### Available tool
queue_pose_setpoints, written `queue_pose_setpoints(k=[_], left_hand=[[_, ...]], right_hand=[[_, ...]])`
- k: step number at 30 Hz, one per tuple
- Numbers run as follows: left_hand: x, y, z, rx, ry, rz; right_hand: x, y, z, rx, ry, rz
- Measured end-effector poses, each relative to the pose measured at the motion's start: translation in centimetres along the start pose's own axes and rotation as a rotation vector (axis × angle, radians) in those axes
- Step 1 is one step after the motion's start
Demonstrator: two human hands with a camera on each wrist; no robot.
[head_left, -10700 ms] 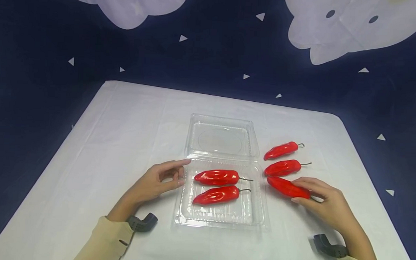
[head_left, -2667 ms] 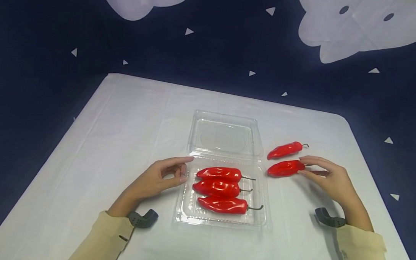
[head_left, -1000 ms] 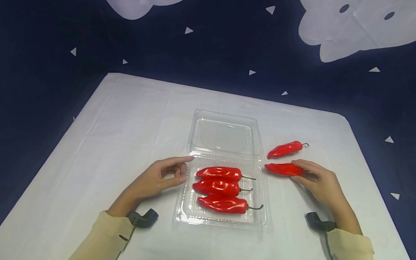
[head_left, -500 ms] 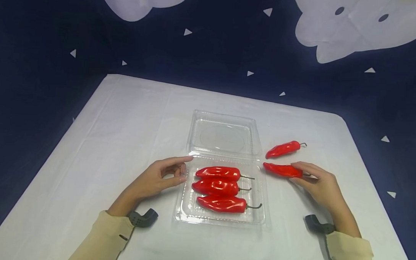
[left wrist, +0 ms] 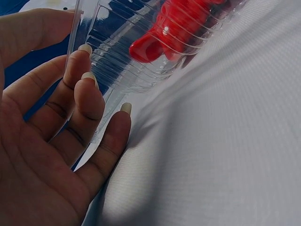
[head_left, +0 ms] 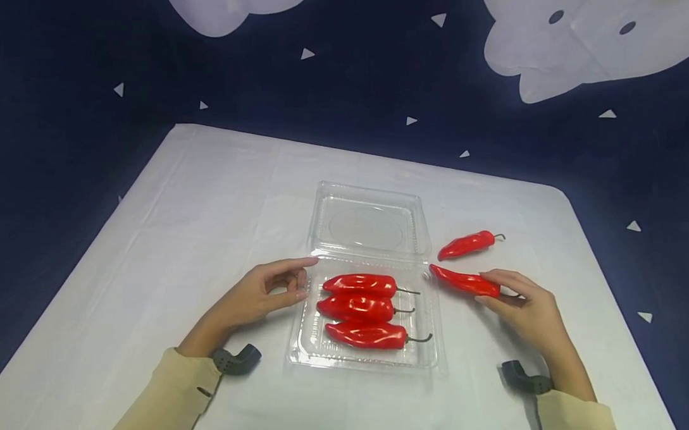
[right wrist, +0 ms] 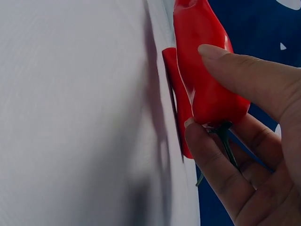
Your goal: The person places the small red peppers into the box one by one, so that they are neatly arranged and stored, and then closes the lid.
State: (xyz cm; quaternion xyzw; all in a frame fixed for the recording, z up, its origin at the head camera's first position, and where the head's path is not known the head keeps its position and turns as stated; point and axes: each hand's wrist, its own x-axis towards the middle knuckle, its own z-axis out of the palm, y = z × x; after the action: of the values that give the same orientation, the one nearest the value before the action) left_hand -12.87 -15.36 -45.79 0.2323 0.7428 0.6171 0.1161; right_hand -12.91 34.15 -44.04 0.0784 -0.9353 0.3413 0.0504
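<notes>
Item: red pepper (head_left: 464,281), one, pinched between the thumb and fingers of the right hand (head_left: 536,315) near the stem end; tip pointing to the right edge of the clear container (head_left: 362,366), by its hinge.

Item: left hand (head_left: 255,300), clasping nothing; index finger extended, thumb apart, both at the container's left edge. Whether these fingertips press the plastic or merely lie against it cannot be told.

Item: three red peppers (head_left: 355,308), side by side in the container's near half, stems to the right. Clear lid (head_left: 363,231) folded back flat beyond them.

View differences: the right wrist camera shows the held pepper's green stem (right wrist: 228,146) running down among the fingers, a part mostly covered by the hand from the head. The left wrist camera shows the ribbed container wall side-on and the lower fingers, which are tucked from sight above.

Surroundings: another red pepper (head_left: 467,245), loose on the white cloth (head_left: 220,185), right of the lid; partly masked by the held one in the right wrist view. Dark wrist mounts (head_left: 235,360), pale yellow sleeves (head_left: 164,392), navy backdrop (head_left: 258,85) with white shapes.

Obstruction: container ribs cross the peppers in the left wrist view.
</notes>
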Motion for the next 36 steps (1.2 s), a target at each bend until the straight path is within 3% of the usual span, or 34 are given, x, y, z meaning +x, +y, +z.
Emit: queue_pose_setpoints(k=[9, 19, 29, 36], left_hand=[[0.0, 0.0, 0.0, 0.008, -0.001, 0.001], [0.0, -0.2, 0.0, 0.005, 0.002, -0.005], [0.0, -0.3, 0.0, 0.01, 0.0, -0.012], [0.0, -0.3, 0.0, 0.022, 0.001, -0.022]], right_hand=[[-0.1, -0.8, -0.2, 0.034, 0.021, -0.079], [-0.1, -2.2, -0.7, 0.013, 0.03, 0.001], [0.2, -4.7, -1.0, 0.015, 0.053, -0.058], [0.7, -6.4, -0.1, 0.096, 0.025, -0.131]])
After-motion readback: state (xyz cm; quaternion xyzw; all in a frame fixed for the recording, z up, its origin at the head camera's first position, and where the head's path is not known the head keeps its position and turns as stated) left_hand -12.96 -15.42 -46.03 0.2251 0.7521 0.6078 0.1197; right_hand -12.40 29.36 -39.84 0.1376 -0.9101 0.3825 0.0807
